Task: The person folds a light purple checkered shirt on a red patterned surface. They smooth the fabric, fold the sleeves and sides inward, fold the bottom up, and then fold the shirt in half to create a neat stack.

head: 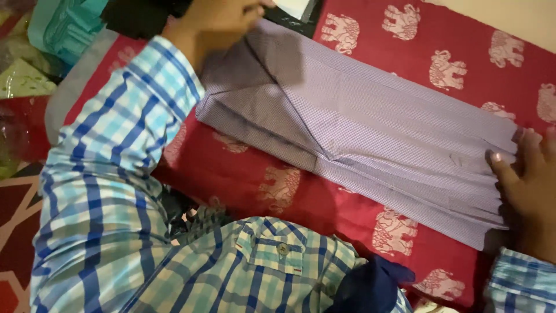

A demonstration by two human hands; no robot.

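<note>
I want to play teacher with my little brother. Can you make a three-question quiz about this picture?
1. True or false: the folded lilac checked cotton shirt lies on a red cloth with pale elephant prints.
2. Which hand rests on the shirt's end at the picture's right edge: A) left hand, B) right hand?
3. What pattern covers the person's sleeve?

Key: 1 true. 2 B. 3 blue, white and turquoise checks.

A folded shirt (pixel 370 139) lies on an elephant-print cloth (pixel 278 191), the left hand (pixel 223 20) resting on its far left end, the right hand (pixel 530 185) on its right end, and a dark cloth (pixel 373 287) near, in front of it.
</note>
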